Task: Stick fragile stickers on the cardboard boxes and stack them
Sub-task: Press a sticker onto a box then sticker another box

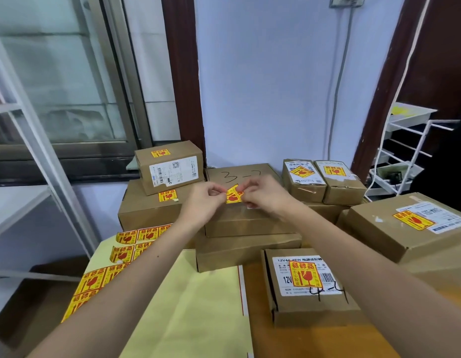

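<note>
At near left the sticker roll (126, 248) lies on the bench. The left hand (207, 200) and right hand (263, 195) pinch one fragile sticker (234, 195), fingers clamped on its edges (apparently freeing the backing), over the unlabelled "3-7" box (247, 215). Next, likely: press it flat there.

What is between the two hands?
A yellow and red fragile sticker: the left hand and right hand pinch it from either side, above the box marked 3-7, in the head view.
</note>
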